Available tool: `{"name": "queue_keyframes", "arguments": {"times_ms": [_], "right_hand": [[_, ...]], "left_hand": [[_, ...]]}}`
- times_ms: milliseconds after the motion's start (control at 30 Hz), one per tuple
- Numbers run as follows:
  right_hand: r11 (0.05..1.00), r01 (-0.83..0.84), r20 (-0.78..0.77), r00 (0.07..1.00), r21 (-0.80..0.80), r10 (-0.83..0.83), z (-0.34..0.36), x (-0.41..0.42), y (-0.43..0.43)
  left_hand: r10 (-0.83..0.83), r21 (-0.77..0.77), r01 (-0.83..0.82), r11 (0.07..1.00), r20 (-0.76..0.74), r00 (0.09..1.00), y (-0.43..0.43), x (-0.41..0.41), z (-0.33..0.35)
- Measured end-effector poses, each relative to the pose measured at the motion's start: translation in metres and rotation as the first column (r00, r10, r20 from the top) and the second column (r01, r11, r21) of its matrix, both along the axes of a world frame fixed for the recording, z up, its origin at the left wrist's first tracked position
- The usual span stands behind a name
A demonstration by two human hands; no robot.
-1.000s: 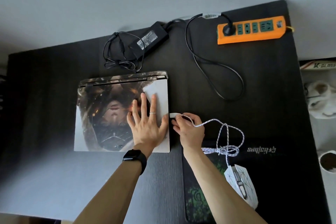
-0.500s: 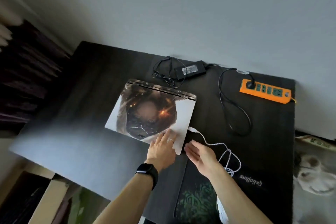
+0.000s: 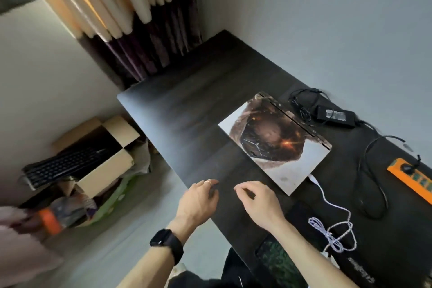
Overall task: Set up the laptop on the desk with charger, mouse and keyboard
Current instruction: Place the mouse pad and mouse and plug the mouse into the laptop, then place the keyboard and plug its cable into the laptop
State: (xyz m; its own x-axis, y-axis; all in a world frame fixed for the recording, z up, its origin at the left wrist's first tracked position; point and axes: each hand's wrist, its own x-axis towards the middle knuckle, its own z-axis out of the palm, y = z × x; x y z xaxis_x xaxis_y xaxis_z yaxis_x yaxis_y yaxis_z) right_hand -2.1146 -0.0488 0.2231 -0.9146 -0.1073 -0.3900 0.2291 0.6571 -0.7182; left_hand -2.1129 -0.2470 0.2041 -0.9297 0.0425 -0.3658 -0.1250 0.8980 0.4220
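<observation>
A closed laptop [image 3: 275, 142] with a picture on its lid lies on the dark desk [image 3: 187, 110]. A white braided mouse cable [image 3: 327, 208] is plugged into the laptop's near right side and coils over the mouse pad [image 3: 275, 252]. The black charger brick [image 3: 334, 116] with its bundled cord lies behind the laptop. A black keyboard [image 3: 63, 166] rests on a cardboard box on the floor to the left. My left hand [image 3: 198, 201] and my right hand [image 3: 259, 203] hover over the desk's front edge, both empty with loosely curled fingers. The mouse is out of view.
An orange power strip [image 3: 413, 180] with a black plug in it sits at the desk's right. The cardboard box [image 3: 102, 147] and a pile of bags and clutter stand on the floor at left. Curtains [image 3: 131, 18] hang behind the desk's far corner.
Both hands have left the laptop and the cable plug and drawn back to the desk's front edge. My view has swung left, bringing the box and keyboard into sight.
</observation>
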Motion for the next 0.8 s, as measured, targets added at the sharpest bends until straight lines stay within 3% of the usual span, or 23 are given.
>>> {"name": "queue_keyframes", "arguments": {"times_ms": [100,300,600,800], "right_hand": [[0.983,-0.149,-0.171,0.971,0.103,0.165,0.007,0.002,-0.064],[0.967,-0.220,-0.193,0.951,0.129,0.242,0.008,0.024,-0.195],[0.876,-0.462,-0.119,0.870,0.139,0.478,0.008,0.025,-0.357],[0.786,-0.602,-0.020,0.792,0.138,0.610,-0.013,-0.011,-0.440]], "left_hand": [[0.106,0.040,-0.104,0.994,-0.057,0.993,-0.061,0.023,0.006],[0.233,0.069,-0.229,0.971,-0.060,0.971,-0.187,0.060,0.012],[0.529,0.082,-0.524,0.848,-0.087,0.844,-0.362,0.110,0.015],[0.669,0.090,-0.667,0.739,0.008,0.743,-0.434,0.116,0.000]]}}
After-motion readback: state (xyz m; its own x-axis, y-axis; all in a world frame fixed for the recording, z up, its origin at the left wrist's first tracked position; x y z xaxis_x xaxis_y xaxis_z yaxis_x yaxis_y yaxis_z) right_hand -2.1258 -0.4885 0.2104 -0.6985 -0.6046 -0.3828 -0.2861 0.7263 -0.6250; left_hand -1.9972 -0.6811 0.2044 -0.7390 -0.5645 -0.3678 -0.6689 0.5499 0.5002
